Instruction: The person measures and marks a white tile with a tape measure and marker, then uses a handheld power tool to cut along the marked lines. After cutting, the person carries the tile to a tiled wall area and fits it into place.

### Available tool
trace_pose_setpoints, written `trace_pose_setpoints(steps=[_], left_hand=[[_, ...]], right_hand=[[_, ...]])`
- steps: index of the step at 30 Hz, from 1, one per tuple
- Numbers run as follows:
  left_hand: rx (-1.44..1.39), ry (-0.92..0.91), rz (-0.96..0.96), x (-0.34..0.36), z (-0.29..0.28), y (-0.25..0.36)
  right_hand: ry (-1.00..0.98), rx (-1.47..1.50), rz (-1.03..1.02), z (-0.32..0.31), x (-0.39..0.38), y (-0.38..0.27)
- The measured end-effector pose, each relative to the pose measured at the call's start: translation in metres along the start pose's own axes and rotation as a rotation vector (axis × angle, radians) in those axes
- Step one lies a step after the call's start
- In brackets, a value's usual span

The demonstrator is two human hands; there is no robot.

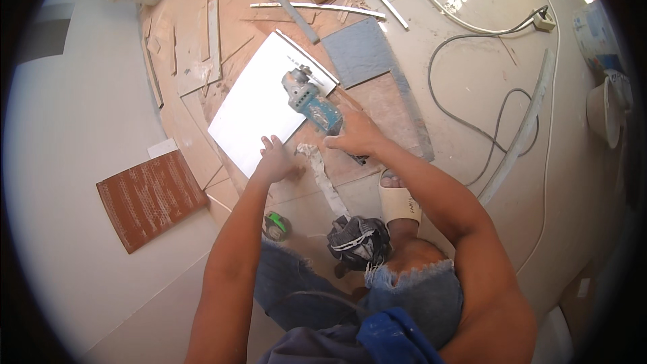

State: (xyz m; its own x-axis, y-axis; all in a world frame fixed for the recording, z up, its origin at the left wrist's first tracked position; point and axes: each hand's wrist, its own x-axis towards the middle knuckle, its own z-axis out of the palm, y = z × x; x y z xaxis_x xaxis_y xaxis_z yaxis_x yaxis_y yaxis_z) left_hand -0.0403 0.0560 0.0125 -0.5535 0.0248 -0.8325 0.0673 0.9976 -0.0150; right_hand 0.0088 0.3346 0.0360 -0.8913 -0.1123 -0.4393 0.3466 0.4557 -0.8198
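A white tile (246, 101) lies at a slant on the dusty, reddish-brown work surface ahead of me. My right hand (358, 136) is wrapped round the rear of a teal angle grinder (315, 106). The grinder's grey head is over the tile's right part, close to its far right edge; I cannot tell whether the disc touches it. At the tile's near edge my left hand (273, 162) rests with its fingertips stretched onto the white face. A crumpled pale strip (323, 175) lies between my forearms.
A brown ribbed tile (152, 200) lies at left, a grey-blue tile (357, 50) beyond the grinder. Cut strips (214, 37) litter the far side. A dark cable (435, 81) loops across the floor at right. Near my feet are a dark cloth bundle (357, 241) and a tape measure (276, 226).
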Motion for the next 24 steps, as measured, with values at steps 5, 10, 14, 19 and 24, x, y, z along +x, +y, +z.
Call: trace_pose_setpoints(steps=[5,10,14,19,24], left_hand=[[-0.074,0.182,0.106,-0.007,0.01,-0.002],[-0.256,0.323,0.483,-0.064,0.053,0.067],[-0.709,0.415,0.55,-0.101,0.078,0.119],[-0.762,0.556,0.472,-0.1,0.098,0.137],[-0.696,0.643,0.509,-0.096,0.101,0.139]], right_hand=[[-0.057,-0.005,0.023,0.01,0.0,-0.012],[-0.034,-0.025,0.025,0.014,-0.007,-0.008],[-0.029,-0.015,-0.004,0.016,-0.011,-0.008],[-0.051,0.066,0.015,0.008,-0.022,-0.015],[-0.036,0.05,0.037,0.006,-0.017,-0.012]])
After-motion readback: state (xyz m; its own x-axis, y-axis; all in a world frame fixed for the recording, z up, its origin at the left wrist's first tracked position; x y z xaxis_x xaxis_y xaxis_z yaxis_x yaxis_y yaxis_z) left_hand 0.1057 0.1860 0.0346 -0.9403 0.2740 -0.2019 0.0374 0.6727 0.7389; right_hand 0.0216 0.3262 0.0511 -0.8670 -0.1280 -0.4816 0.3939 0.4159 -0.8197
